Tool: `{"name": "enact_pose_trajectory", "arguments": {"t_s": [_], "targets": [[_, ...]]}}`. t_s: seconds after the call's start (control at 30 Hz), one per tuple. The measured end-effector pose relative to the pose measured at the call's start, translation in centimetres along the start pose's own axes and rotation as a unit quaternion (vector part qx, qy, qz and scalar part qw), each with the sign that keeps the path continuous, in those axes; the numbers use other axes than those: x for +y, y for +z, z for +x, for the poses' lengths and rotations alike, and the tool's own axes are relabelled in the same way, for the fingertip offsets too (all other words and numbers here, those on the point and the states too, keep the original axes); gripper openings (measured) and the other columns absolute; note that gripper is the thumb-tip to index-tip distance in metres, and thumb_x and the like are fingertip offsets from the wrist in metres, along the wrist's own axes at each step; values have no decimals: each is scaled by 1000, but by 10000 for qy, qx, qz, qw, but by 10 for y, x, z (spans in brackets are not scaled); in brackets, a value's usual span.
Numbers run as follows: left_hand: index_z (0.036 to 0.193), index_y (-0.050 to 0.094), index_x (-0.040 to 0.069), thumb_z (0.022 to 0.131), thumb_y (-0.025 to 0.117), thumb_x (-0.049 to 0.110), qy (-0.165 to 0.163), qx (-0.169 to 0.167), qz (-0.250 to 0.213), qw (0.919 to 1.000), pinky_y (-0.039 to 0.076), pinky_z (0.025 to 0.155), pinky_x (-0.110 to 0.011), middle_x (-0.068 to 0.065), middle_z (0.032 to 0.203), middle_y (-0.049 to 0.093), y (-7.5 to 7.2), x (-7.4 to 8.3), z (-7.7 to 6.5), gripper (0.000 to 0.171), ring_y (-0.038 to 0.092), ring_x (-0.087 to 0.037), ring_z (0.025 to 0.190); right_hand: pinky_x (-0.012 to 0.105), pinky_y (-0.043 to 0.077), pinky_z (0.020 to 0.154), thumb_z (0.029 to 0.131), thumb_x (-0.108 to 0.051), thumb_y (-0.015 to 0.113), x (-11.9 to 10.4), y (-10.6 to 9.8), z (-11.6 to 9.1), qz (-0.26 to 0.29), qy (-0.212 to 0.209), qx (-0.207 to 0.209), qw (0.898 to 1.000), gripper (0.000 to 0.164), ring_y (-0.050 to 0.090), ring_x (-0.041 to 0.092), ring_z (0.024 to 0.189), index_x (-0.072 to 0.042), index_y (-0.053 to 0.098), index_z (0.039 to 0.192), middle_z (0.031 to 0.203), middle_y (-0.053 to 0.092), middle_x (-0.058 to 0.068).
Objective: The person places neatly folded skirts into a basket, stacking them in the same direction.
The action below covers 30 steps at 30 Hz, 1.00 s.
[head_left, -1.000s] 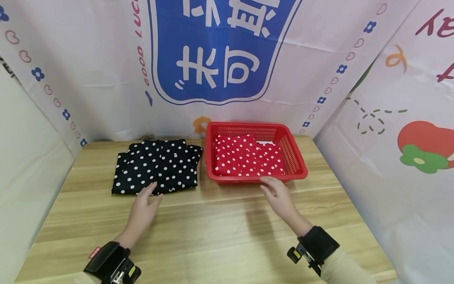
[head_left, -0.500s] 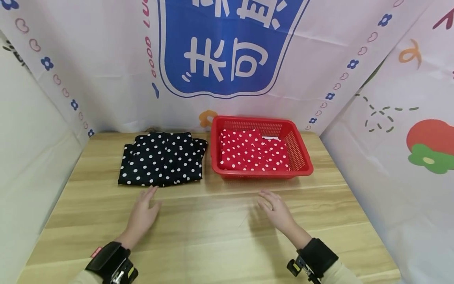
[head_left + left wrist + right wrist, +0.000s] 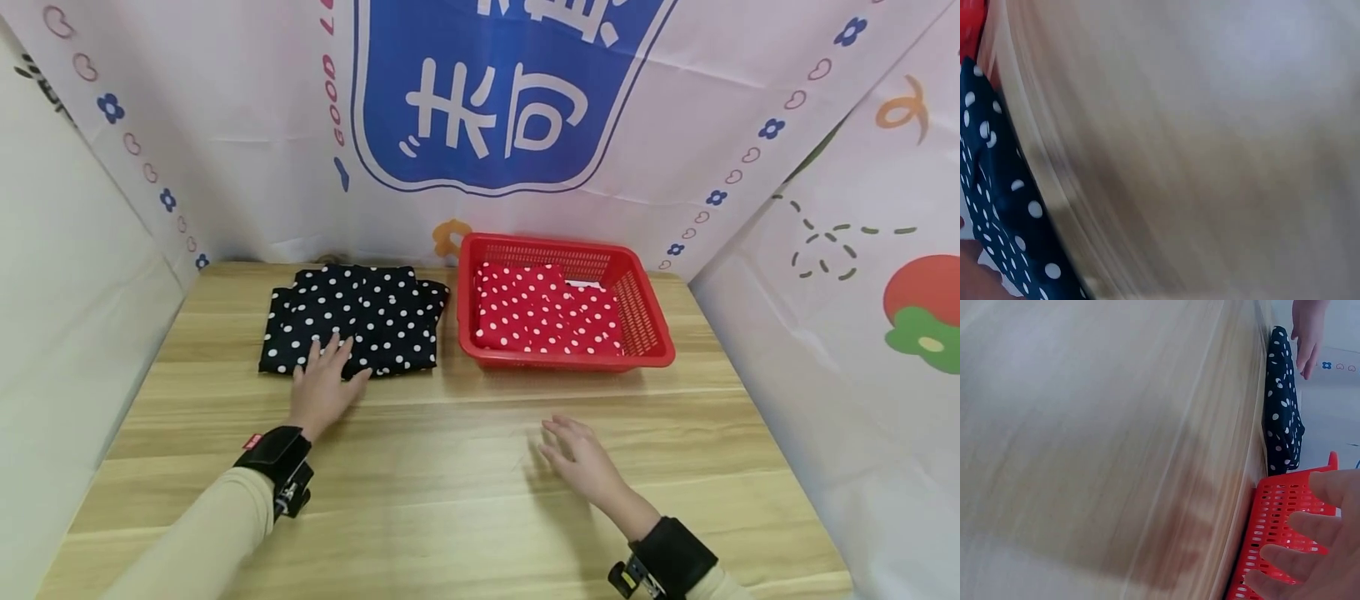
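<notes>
A black folded cloth (image 3: pixel 352 321) with white polka dots lies at the back left of the table; whether it is a garment I cannot tell. My left hand (image 3: pixel 324 390) hovers over its front edge, fingers spread. The right wrist view shows a gap between that hand and the black cloth (image 3: pixel 1282 406). To the right stands a red plastic basket (image 3: pixel 562 360) holding a folded red cloth (image 3: pixel 543 312) with white dots. My right hand (image 3: pixel 585 462) is held above the table in front of the basket, fingers loosely bent and holding nothing.
A wood-grain table (image 3: pixel 450 500) carries everything. Behind it hangs a white printed sheet (image 3: pixel 262 167) with a blue emblem, close to the basket's back. Another printed sheet (image 3: pixel 825 358) borders the right side, and a pale wall (image 3: pixel 82 292) the left. A small white piece (image 3: pixel 583 284) shows behind the red cloth.
My left hand has moved forward and right, from in front of the black cloth to over its front edge. My right hand has drawn back from the basket's front rim. The head view has shifted slightly.
</notes>
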<state>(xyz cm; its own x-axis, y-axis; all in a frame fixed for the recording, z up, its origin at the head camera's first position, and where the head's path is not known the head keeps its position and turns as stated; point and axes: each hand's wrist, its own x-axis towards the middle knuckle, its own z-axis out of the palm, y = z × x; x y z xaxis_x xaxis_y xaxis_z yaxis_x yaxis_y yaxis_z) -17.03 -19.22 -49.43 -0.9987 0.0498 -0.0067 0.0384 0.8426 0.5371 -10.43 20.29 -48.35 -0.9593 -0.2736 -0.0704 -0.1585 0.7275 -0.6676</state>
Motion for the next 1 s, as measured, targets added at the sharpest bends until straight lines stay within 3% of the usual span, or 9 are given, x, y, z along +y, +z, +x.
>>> {"name": "enact_pose_trajectory", "arguments": {"t_s": [0.1,0.23,0.5,0.77,1.0], "targets": [[149,31,-2,98,51,44,-67,-231,132,9996,5,102,-77,-29,154,19,-1,-9,2,71,6,-53,141,60,32,105,94,-11,63,0,4,-2,33,-35,5,10000,37,41,47,128,5,59,128,136,49,28],[149,32,-2,97,53,40,-218,-615,294,9974,2,98,-81,-28,154,19,0,-17,-1,70,7,-53,140,60,33,105,94,-10,62,-1,7,-2,18,-92,-26,10000,38,42,47,127,6,58,128,135,49,28],[147,36,-2,98,55,30,-307,-725,776,9939,3,97,-82,-27,153,24,4,-1,-14,61,14,-54,139,60,32,106,95,-11,62,-1,10,1,61,-41,-31,10000,38,42,47,127,6,58,129,135,50,29],[143,43,-2,94,61,22,-151,-643,975,9930,10,93,-84,-27,151,30,13,7,-51,57,20,-55,136,59,31,107,95,-15,62,1,14,1,8,25,-117,9999,40,42,46,128,5,57,129,136,49,28],[143,44,-2,93,62,18,-217,-681,975,9927,12,93,-84,-27,151,31,17,11,-77,57,22,-55,136,60,30,107,96,-17,62,1,16,-1,35,117,-211,9997,42,40,47,129,5,56,131,138,47,28]]}}
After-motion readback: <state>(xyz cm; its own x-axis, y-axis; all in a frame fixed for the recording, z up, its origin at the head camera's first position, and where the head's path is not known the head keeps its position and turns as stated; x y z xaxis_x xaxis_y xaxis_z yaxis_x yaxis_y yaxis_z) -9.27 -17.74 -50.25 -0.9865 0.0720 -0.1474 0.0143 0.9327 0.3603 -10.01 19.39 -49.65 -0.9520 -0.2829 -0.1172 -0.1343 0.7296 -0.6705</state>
